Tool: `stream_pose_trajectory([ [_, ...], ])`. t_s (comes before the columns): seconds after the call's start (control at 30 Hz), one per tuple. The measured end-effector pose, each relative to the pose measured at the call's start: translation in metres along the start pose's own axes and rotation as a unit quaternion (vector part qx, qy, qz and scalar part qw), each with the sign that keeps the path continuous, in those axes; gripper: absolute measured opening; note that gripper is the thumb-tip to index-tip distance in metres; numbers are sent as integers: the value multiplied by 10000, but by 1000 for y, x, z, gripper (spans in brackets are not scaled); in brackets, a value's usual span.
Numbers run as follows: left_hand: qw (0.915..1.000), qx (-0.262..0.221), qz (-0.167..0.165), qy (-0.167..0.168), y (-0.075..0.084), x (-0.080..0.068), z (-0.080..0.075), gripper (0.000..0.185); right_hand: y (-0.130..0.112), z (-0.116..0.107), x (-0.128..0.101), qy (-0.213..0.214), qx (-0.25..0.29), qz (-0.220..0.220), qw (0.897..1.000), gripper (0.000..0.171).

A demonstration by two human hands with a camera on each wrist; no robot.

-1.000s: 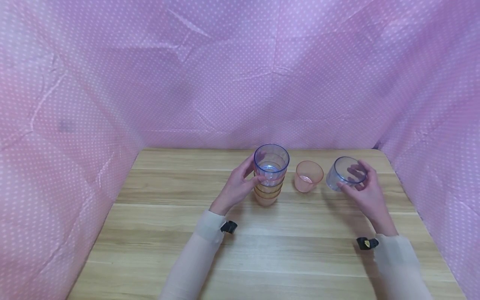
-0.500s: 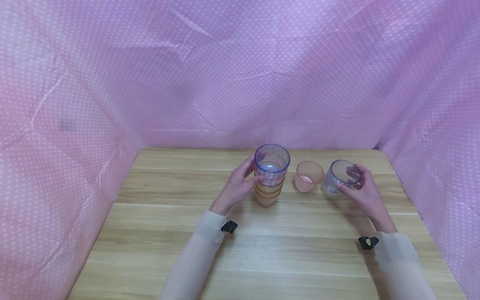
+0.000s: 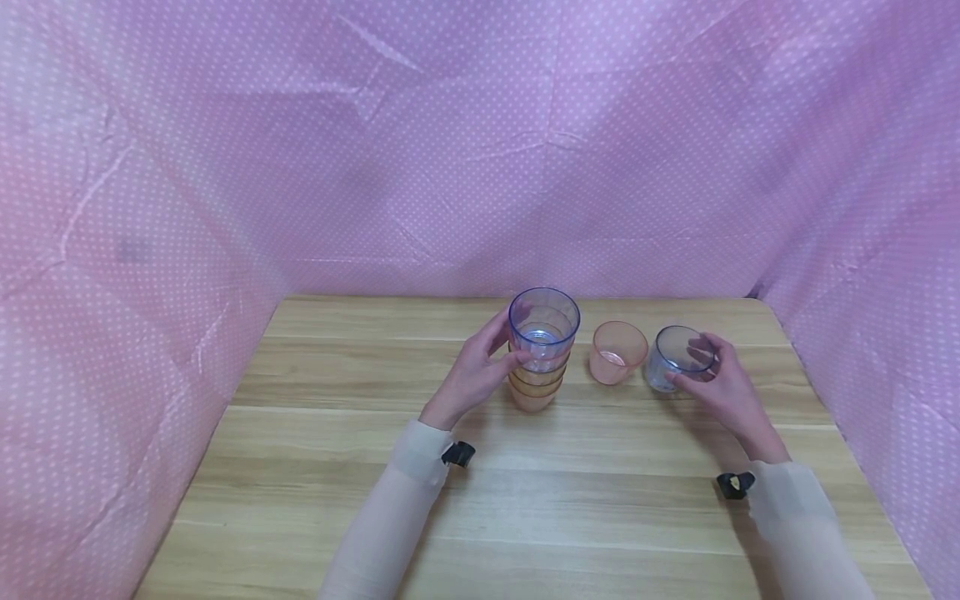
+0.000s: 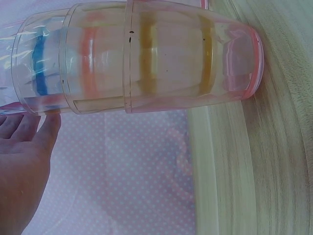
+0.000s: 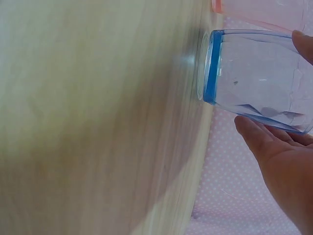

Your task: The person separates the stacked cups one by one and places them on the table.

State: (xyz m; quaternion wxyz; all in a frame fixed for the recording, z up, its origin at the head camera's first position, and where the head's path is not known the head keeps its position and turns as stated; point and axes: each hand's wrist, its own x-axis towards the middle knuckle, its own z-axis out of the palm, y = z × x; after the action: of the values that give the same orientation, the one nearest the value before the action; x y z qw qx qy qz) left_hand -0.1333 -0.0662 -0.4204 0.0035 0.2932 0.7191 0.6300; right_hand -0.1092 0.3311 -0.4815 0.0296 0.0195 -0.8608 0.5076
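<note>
Several cups nested in a stack (image 3: 538,358) at frame centre, steadied by left hand (image 3: 474,372). Right hand (image 3: 723,385) curled round blue cup (image 3: 675,357) on worktop (image 3: 315,467). Pink cup (image 3: 615,352) between, not yet stacked.

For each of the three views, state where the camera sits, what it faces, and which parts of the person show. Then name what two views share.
Head: worn high, looking forward and down at the wooden table; both forearms, left hand and right hand show.
Left wrist: beside the cup stack, view turned sideways; only fingers show.
Right wrist: low, close to the tabletop, facing the blue cup; fingers show.
Shared: head and right wrist views both show the blue cup and the pink cup.
</note>
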Motion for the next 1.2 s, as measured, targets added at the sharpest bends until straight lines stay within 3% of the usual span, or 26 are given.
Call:
stream_pose_trajectory([
  [0.2,10000,-1,-20,-20,-1,0,0,76,2,0,-1,-43,-30,5,10000,96],
  [0.5,10000,30,-94,4,0,0,1,85,0,-3,-4,-99,-346,33,9993,108],
  [0.7,9999,-46,-117,36,1,-1,-1,74,-16,-5,-9,354,-835,-105,9958,101],
  [0.9,9999,-73,-74,110,-2,-2,-1,74,-45,5,-12,1014,-896,-749,9880,86],
  [1.03,9998,-96,-88,128,-4,-2,0,86,-68,18,-12,1541,-693,-1436,9751,74],
  [1.2,9998,-91,-72,180,-5,-1,3,92,-93,37,-11,1855,96,-2223,9571,54],
])
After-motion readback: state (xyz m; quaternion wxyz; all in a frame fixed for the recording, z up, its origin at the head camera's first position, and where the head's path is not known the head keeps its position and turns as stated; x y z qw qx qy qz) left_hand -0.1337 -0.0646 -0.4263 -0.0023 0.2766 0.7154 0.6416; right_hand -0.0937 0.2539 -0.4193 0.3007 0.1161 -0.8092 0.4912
